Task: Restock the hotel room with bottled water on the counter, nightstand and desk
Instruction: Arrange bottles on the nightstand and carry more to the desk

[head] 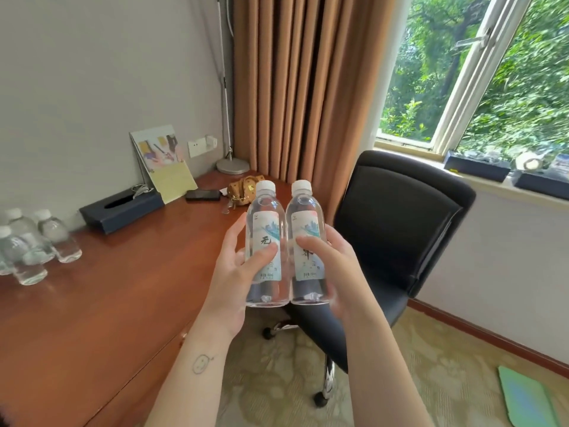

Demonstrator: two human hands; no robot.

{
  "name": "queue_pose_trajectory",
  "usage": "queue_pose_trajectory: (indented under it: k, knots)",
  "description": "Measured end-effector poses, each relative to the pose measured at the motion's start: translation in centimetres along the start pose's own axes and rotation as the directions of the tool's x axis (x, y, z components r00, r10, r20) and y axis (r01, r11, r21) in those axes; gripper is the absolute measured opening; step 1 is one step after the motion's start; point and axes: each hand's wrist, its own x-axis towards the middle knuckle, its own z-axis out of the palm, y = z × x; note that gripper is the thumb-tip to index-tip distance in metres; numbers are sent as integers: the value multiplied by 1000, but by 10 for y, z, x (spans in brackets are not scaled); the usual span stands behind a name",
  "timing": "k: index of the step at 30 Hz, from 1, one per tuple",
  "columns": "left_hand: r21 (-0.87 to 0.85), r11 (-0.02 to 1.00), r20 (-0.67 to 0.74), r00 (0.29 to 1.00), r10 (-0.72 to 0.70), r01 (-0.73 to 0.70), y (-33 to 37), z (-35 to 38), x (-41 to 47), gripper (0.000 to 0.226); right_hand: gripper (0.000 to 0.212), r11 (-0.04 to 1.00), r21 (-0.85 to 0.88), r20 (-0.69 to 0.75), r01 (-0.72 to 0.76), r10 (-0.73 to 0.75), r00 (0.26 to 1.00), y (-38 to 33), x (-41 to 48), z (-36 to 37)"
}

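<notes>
Gripping one clear plastic white-capped water bottle [266,241], the person's left hand [234,282] is curling its fingers round it; the right hand [337,272] is clamping a second matching bottle [308,238]. Both are hanging upright, touching side by side, just off the front edge of a reddish-brown wooden desk [107,303], above a black leather office chair [400,223]. Small water bottles [30,245] are clustering by the desk's back edge.

— What's on your desk [123,303]?
— A cluster of bottles [30,248] at your far left; right of them the tissue box [121,209] against the wall, then the phone [202,195], the bag [243,189], and the lamp base [232,165] in the corner
— And the chair [400,226]?
— Right of the desk, behind the left bottle [266,245] in your left hand [237,282] and the right bottle [306,245] in your right hand [338,272]
</notes>
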Motion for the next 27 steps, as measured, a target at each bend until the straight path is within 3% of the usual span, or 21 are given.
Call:
queue_pose_trajectory:
  k: [7, 12, 14, 22, 27]
  knots:
    - [1, 1000, -146, 989, -8, 8, -2, -25, 17, 75, 34, 998, 18, 144, -57, 54, 988, 15, 40, 17]
    - [8, 1000, -236, 972, 16, -14, 3, -59, 37, 75, 51, 994, 16, 230, -106, 100, 968, 24, 73, 50]
    - [10, 1000, -270, 963, 24, -22, 7, -75, 51, 76, 48, 994, 17, 256, -111, 103, 961, 27, 90, 65]
    - [45, 998, -344, 937, 65, -53, 30, -140, 109, 71, 38, 993, 16, 323, -116, 104, 941, 35, 165, 130]
    - [62, 996, -386, 919, 80, -61, 46, -190, 137, 69, 51, 991, 19, 365, -133, 117, 924, 48, 204, 181]
